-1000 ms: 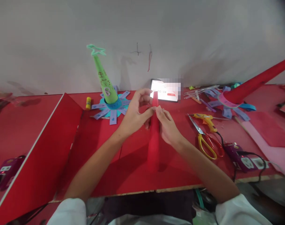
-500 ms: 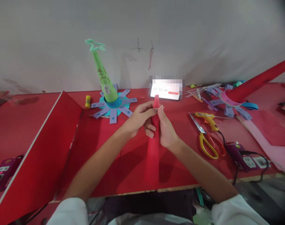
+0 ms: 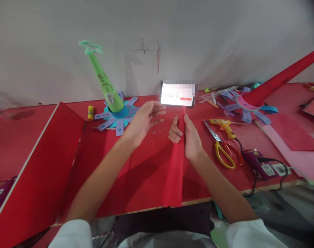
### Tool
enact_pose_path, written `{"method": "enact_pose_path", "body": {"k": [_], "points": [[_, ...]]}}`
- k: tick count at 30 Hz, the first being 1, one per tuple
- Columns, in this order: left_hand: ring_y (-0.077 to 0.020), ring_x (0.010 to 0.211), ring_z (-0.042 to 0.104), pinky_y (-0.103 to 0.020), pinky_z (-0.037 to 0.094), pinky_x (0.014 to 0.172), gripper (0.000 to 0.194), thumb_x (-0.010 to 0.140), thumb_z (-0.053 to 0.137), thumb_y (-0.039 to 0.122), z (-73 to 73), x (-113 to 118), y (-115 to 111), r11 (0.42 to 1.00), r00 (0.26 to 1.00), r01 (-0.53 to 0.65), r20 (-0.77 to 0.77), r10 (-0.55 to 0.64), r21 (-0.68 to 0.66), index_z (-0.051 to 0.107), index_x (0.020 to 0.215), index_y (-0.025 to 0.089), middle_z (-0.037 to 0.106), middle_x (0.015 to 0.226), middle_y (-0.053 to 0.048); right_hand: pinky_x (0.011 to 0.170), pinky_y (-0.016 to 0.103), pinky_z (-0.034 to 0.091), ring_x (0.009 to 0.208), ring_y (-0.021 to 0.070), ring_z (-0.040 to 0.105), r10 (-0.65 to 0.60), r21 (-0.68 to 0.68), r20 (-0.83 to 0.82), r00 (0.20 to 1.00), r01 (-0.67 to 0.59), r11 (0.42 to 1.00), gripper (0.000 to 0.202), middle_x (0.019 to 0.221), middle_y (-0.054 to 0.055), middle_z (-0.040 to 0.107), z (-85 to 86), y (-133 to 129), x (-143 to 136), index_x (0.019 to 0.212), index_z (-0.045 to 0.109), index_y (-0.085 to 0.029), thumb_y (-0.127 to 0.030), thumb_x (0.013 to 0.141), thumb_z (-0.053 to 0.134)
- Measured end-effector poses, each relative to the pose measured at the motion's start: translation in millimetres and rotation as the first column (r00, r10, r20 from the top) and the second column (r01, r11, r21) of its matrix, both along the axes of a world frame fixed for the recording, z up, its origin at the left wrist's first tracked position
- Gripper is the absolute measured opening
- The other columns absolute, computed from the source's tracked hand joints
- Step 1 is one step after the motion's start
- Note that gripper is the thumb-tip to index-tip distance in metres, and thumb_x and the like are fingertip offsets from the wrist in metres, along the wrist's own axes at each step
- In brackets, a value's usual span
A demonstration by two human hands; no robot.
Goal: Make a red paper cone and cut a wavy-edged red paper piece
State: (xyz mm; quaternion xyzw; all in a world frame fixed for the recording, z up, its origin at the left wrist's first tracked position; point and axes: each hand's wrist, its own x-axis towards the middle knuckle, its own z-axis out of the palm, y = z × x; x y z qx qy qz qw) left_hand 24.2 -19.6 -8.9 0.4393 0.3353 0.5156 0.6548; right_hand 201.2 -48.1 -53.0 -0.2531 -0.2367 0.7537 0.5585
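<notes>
A long red paper cone, flattened and narrow at the top, stands in front of me with its wide end near the table's front edge. My right hand is wrapped around its upper part, thumb on the right side and fingers on the left. Off to the left, my left hand is apart from the cone, its fingers stretched out and holding nothing. Just beyond that hand is a green paper cone with a pipe-cleaner star on top and a blue ring with purple strips at its base.
Scissors, a yellow glue gun and a purple power box lie at right. A phone timer leans on the wall. A glue stick and a red divider panel are left. Another red cone lies far right.
My left hand has let go of the red paper cone and moved left, its fingers opening. My right hand keeps its grip. The view has shifted slightly, and the timer advanced.
</notes>
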Motion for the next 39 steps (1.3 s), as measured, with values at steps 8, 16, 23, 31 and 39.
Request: {"method": "enact_pose_path", "body": {"k": [8,16,23,31,39], "points": [[-0.0136,0.073,0.063,-0.024,0.048,0.072,0.030,0.107,0.055,0.031,38.5,-44,-33,0.822,0.564,0.550,-0.792,-0.234,0.149,0.065,0.082,0.019,0.067,0.077,0.000,0.048,0.019,0.047,0.046,0.0096,0.046,-0.428,-0.323,-0.178,0.886,0.358,0.876,0.043,0.057,-0.008,0.042,-30.9,31,46,0.084,0.050,-0.025,-0.049,0.118,0.039],[-0.0180,0.114,0.078,-0.023,0.058,0.098,0.030,0.110,0.058,0.021,4.6,-66,-106,0.731,0.368,0.633,-0.930,0.004,0.254,0.072,0.136,0.026,0.080,0.130,-0.005,0.053,0.020,0.053,0.051,0.0097,0.054,-0.641,-0.328,-0.145,0.754,0.574,0.750,0.048,0.060,-0.007,0.047,-38.5,34,56,0.081,0.049,-0.024,-0.052,0.118,0.036],[-0.0169,0.123,0.075,-0.026,0.059,0.108,0.047,0.103,0.046,-0.004,-51.1,-34,-127,0.654,0.553,0.268,-0.669,0.496,0.707,0.070,0.136,0.019,0.079,0.129,-0.011,0.058,0.020,0.058,0.056,0.0101,0.058,-0.660,-0.307,-0.132,0.740,0.603,0.737,0.050,0.065,-0.005,0.052,-39.1,31,50,0.081,0.051,-0.024,-0.049,0.119,0.034],[-0.0193,0.101,0.081,-0.025,0.065,0.089,0.033,0.099,0.049,-0.002,-70.8,-25,-126,0.662,0.463,0.104,-0.625,0.628,0.742,0.076,0.108,0.015,0.082,0.107,-0.012,0.065,0.024,0.063,0.061,0.0118,0.064,-0.655,-0.307,-0.078,0.751,0.607,0.733,0.052,0.065,-0.004,0.059,-41.9,28,36,0.078,0.056,-0.024,-0.049,0.119,0.036],[-0.0083,0.056,0.053,-0.016,0.043,0.056,0.023,0.092,0.050,0.005,-74.7,-24,-118,0.795,0.452,-0.035,-0.700,0.553,0.606,0.064,0.078,0.017,0.059,0.065,0.003,0.081,0.031,0.067,0.072,0.0153,0.073,-0.605,-0.319,-0.067,0.793,0.558,0.766,0.053,0.068,-0.001,0.067,-48.6,22,24,0.079,0.061,-0.023,-0.050,0.118,0.039]]}}
